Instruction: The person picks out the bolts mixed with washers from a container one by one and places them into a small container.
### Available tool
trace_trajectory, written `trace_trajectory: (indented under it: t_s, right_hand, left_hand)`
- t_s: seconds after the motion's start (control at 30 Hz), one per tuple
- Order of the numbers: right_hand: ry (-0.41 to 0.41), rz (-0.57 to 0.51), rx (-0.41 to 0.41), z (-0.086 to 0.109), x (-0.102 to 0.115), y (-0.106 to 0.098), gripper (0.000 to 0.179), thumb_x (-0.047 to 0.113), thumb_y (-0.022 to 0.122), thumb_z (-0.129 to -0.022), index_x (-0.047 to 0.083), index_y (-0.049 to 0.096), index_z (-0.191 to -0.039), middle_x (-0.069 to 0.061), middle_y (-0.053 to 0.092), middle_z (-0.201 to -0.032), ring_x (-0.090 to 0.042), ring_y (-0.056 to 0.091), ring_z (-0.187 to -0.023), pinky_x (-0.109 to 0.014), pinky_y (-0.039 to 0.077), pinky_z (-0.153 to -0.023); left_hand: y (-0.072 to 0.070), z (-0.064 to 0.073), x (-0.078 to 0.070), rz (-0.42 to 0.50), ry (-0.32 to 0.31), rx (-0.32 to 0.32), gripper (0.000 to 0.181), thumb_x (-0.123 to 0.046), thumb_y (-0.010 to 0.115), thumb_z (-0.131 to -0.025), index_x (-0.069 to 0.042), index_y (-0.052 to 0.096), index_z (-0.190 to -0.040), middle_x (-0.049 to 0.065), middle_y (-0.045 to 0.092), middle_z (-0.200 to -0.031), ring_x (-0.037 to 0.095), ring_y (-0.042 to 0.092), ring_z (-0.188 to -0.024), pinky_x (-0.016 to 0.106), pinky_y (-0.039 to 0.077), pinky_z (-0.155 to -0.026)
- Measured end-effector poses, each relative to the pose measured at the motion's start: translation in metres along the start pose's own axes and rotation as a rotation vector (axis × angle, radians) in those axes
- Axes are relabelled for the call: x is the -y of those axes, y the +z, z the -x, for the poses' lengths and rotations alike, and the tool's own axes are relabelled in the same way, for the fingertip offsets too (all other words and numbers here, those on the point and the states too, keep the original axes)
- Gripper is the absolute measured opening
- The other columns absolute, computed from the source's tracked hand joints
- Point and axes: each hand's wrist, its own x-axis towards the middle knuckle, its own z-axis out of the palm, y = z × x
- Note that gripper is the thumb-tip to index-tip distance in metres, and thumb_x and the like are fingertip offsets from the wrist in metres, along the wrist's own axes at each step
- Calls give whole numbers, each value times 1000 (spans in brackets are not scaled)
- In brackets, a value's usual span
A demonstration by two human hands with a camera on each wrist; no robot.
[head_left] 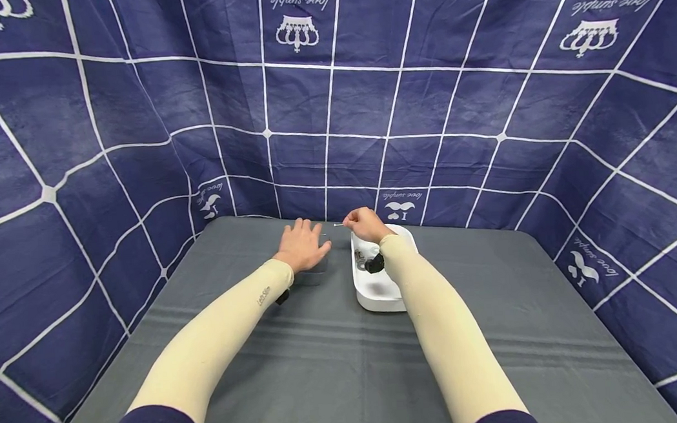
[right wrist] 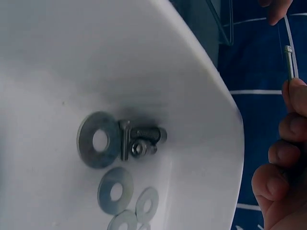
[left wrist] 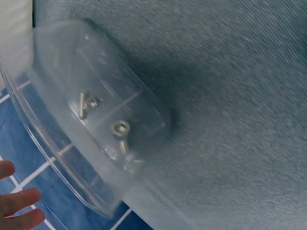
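Observation:
My right hand (head_left: 367,224) pinches a thin metal screw (right wrist: 289,64) between thumb and fingertip, above the far end of a white tray (head_left: 380,305). The screw points left, toward my left hand (head_left: 301,247), whose fingers are spread over a clear plastic box (left wrist: 72,182). A few metal screws (left wrist: 121,129) lie inside that box. In the right wrist view, several flat washers (right wrist: 115,190) and a small cluster of bolts (right wrist: 148,135) lie on the tray's floor.
Both stand on a grey cloth-covered table (head_left: 301,369), the clear box left of the tray. A blue curtain with white grid lines (head_left: 355,100) hangs around the back and sides, close behind the hands.

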Motion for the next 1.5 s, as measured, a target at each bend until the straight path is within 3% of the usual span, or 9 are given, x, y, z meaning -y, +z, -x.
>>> trace_trajectory:
  t_s: [0.13, 0.37, 0.83, 1.0, 1.2, 1.5]
  right_hand:
    - [5, -4, 12, -3, 3, 7, 21, 14, 61, -99, 1, 76, -97, -7, 73, -88, -16, 61, -83, -33, 50, -83]
    - [21, 9, 43, -9, 13, 15, 22, 15, 58, -100, 2, 76, -102, -15, 75, -104, -18, 63, -93, -34, 50, -89]
    - [0, 9, 87, -17, 31, 33, 25, 14, 59, -101, -5, 74, -105, -21, 72, -105, -12, 54, -81, -26, 45, -79]
    - [1, -13, 114, -23, 33, 41, 25, 15, 59, -101, -4, 75, -105, -18, 74, -107, -15, 59, -86, -29, 48, -84]
    - [-58, 3, 123, -32, 26, 50, 21, 17, 61, -97, 3, 77, -95, -3, 75, -91, -15, 63, -84, -31, 52, -83]
    - [-30, 76, 113, -23, 46, 56, 24, 14, 59, -99, -3, 75, -105, -11, 76, -102, -18, 62, -90, -31, 49, -87]
  left_hand:
    - [1, 4, 6, -3, -13, 12, 65, -56, 41, -101, -11, 49, -147, 18, 51, -140, 36, 41, -136, 60, 37, -107]
    - [2, 8, 19, -15, -31, 27, 67, -57, 39, -101, -12, 46, -150, 19, 50, -144, 37, 38, -141, 61, 35, -110]
    - [6, 17, 45, -14, -82, 28, 65, -55, 41, -101, -11, 47, -149, 20, 51, -141, 38, 42, -136, 61, 35, -108]
    - [9, 22, 54, 3, -87, 41, 66, -55, 41, -101, -11, 45, -150, 20, 51, -143, 37, 42, -136, 61, 34, -109]
    - [14, 26, 63, 28, -70, 32, 63, -51, 45, -101, -11, 46, -150, 19, 52, -143, 37, 44, -136, 60, 36, -108]
    - [19, 30, 68, 51, -66, 73, 64, -49, 45, -101, -12, 42, -153, 19, 50, -146, 36, 42, -139, 60, 36, -109]
